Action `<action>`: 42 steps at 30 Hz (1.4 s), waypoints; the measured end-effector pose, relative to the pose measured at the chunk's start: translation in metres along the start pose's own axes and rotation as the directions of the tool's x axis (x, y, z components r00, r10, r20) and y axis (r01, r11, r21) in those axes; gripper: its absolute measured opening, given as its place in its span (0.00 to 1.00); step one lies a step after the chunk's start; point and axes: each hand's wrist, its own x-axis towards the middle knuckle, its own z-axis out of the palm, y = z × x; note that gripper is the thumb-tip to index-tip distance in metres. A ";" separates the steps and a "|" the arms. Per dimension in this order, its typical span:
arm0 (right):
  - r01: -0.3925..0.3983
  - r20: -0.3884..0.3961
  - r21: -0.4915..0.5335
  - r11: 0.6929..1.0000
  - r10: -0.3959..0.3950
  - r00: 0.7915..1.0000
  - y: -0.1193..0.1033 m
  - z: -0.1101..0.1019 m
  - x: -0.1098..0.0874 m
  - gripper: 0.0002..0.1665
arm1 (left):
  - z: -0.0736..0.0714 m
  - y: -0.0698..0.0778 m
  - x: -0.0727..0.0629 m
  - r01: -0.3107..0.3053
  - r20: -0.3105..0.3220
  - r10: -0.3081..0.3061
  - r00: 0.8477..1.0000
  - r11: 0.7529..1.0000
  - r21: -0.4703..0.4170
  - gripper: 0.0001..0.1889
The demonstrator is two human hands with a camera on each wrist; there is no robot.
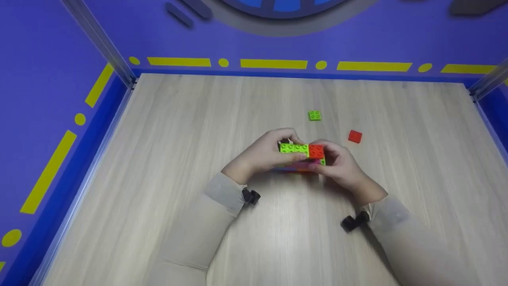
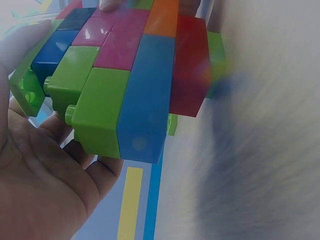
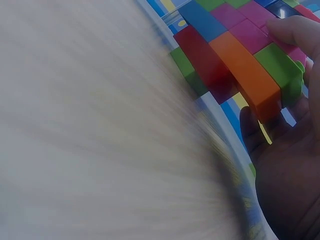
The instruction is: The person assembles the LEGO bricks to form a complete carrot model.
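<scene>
Both hands hold one built-up block of toy bricks (image 1: 294, 148) over the middle of the table. Its top shows green studded bricks and one red brick (image 1: 316, 151) at the right end. My left hand (image 1: 265, 150) grips the left end, thumb along the near side and fingers behind. At the other end my right hand (image 1: 342, 165) holds it, thumb on the near face. The left wrist view shows layers of green, pink, dark blue, orange and red, with a long blue brick (image 2: 145, 97). An orange brick (image 3: 247, 72) fills one layer's end in the right wrist view.
A loose green brick (image 1: 314, 115) lies on the wooden table (image 1: 190, 119) beyond the hands. A loose red brick (image 1: 355, 136) is to its right, nearer. Blue-purple walls (image 1: 270, 47) with yellow markings border the table's back and left. Small black devices (image 1: 251, 196) are worn at both wrists.
</scene>
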 end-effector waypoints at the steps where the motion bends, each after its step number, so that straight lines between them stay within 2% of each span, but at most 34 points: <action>1: 0.000 0.001 0.000 1.000 0.000 1.000 0.000 0.000 0.000 0.27 | 0.000 0.000 0.000 0.000 -0.001 0.000 1.000 1.000 -0.001 0.13; 6: 0.000 0.000 -0.007 1.000 0.000 1.000 -0.001 -0.002 -0.001 0.26 | 0.002 -0.001 0.002 -0.004 0.002 0.004 1.000 1.000 0.004 0.13; 14: -0.001 0.014 0.005 1.000 0.001 1.000 -0.001 -0.002 -0.001 0.26 | -0.005 0.006 0.003 -0.067 0.023 0.064 0.998 0.986 0.156 0.14; 18: -0.027 0.017 0.008 1.000 0.027 0.999 -0.001 -0.002 -0.001 0.26 | -0.012 0.007 0.006 -0.067 0.026 0.064 0.998 0.988 0.139 0.15; 22: -0.038 0.012 -0.004 0.999 0.038 0.999 -0.001 -0.002 -0.001 0.27 | -0.020 0.008 0.015 -0.020 -0.019 0.022 1.000 0.994 0.105 0.17; 27: -0.044 0.009 -0.005 0.999 0.044 0.999 -0.001 -0.001 -0.001 0.27 | -0.029 0.004 0.037 0.070 -0.067 -0.062 0.996 0.989 0.132 0.20; 35: -0.045 -0.001 -0.012 0.999 0.045 0.999 -0.003 -0.001 0.000 0.26 | -0.039 -0.010 0.078 0.132 -0.040 -0.126 0.991 0.962 0.240 0.24; 42: -0.056 0.007 0.002 0.998 0.056 0.998 -0.005 0.000 -0.001 0.26 | -0.041 -0.020 0.096 0.226 -0.019 -0.232 0.972 0.920 0.320 0.27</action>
